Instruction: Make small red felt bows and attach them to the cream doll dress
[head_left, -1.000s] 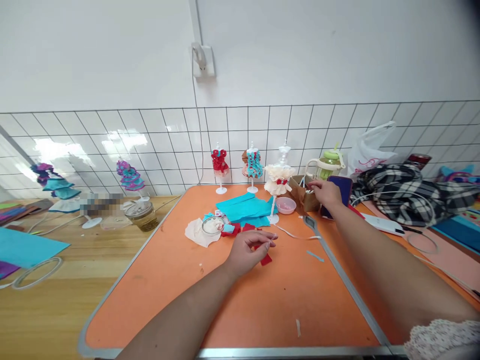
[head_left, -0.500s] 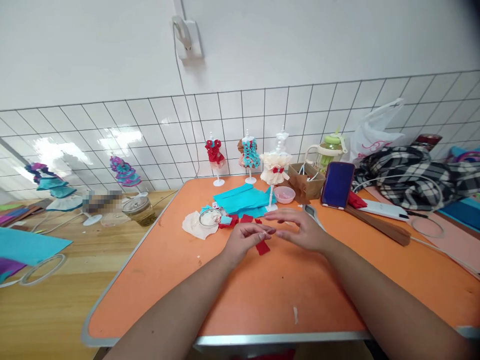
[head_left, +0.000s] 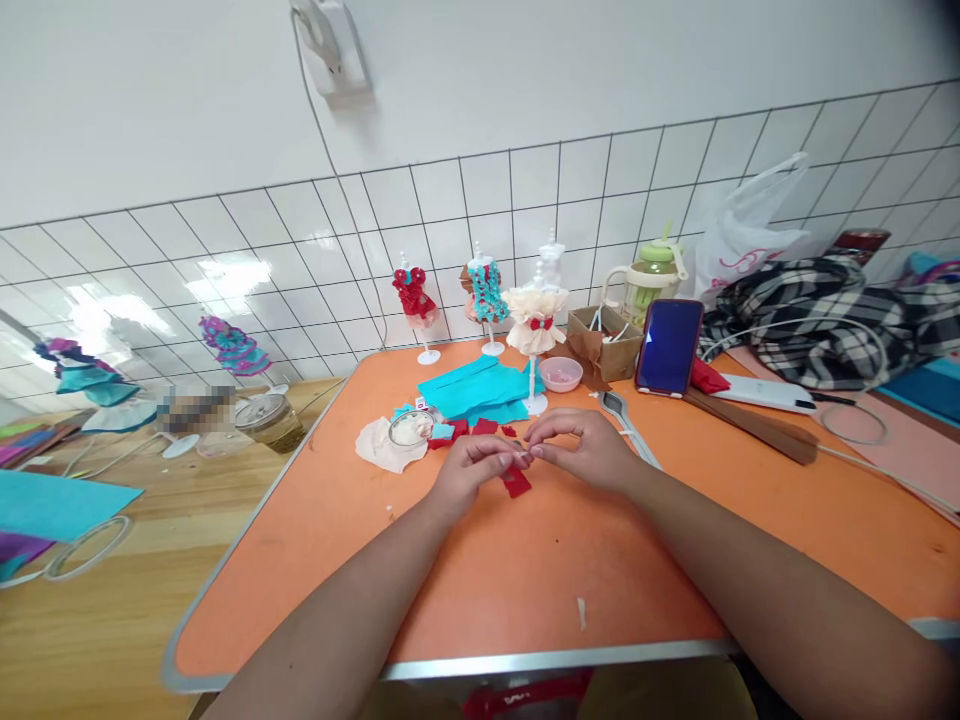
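Over the orange table (head_left: 480, 570), my left hand (head_left: 474, 474) is closed in a pinch on something too small to make out. My right hand (head_left: 581, 450) meets it at the fingertips, thumb and fingers pinched together, and what lies between them is hidden. Red paper pieces (head_left: 516, 482) lie beneath and behind the hands. Behind them are blue paper sheets (head_left: 476, 388), a cream paper (head_left: 379, 448) and a roll of tape (head_left: 410, 429). A small white dress form (head_left: 534, 325) in a cream ruffled skirt with a red bow stands just beyond my fingers.
Two more dressed forms (head_left: 415, 300) stand by the wall. A pink bowl (head_left: 561, 374), cardboard box (head_left: 619, 350), upright phone (head_left: 669, 347), green-lidded bottle (head_left: 654, 280), scissors (head_left: 626, 420) and plaid cloth (head_left: 806, 325) are at the right. A glass jar (head_left: 271, 422) stands on the wooden table at the left.
My right hand has come in to my left, its open fingers now closed to a pinch at the left fingertips. The view has shifted slightly.
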